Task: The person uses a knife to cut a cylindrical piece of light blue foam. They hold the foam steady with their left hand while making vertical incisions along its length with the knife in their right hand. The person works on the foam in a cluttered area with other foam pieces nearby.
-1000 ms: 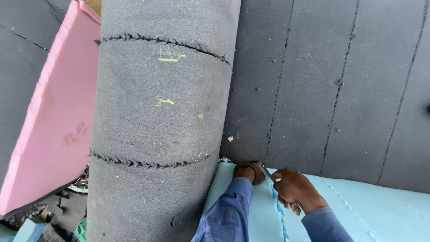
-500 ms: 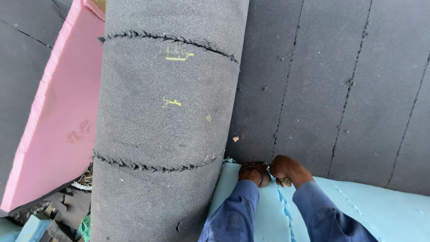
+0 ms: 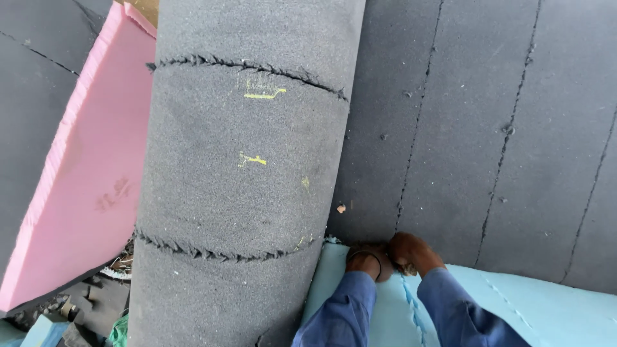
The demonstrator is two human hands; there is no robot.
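1. A dark grey foam sheet [image 3: 488, 128], scored with long ragged seams, fills the upper right; it holds nothing, and its lower edge meets a light blue foam sheet [image 3: 546, 308].
2. A thick grey foam roll [image 3: 241, 180] stands upright left of centre, crossed by two jagged cut lines and marked with small yellow scribbles; its right side touches the grey sheet.
3. A pink foam slab [image 3: 77, 186] leans tilted at the left edge; dark scraps [image 3: 96, 302] lie under its lower corner.
4. The light blue sheet runs along the bottom right edge, with a rough seam down it; both blue sleeves [image 3: 340, 315] lie over it.
5. The left hand [image 3: 366, 262] and right hand [image 3: 411, 252] sit knuckles-up, touching each other, at the blue sheet's upper edge where it meets the grey sheet; the fingers curl downward, closed, but what they grip cannot be told.
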